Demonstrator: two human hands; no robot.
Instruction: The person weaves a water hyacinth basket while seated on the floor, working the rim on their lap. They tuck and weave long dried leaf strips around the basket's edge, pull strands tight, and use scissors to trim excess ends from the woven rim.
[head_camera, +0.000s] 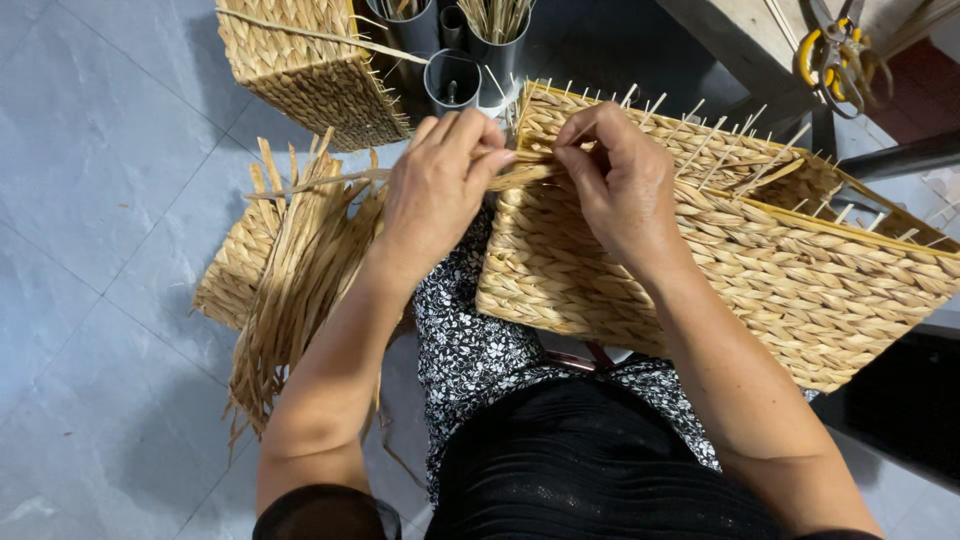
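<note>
Grey tiled floor (90, 200) — woven basket (760, 270) across the lap.

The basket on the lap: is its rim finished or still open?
Still open. The basket has bare sticks poking up along its rim, where both hands pinch a strand.

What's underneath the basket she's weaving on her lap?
Under the woven basket a lap in flowered cloth shows, with a bit of red beneath the near edge. The rest below is covered by the basket.
</note>
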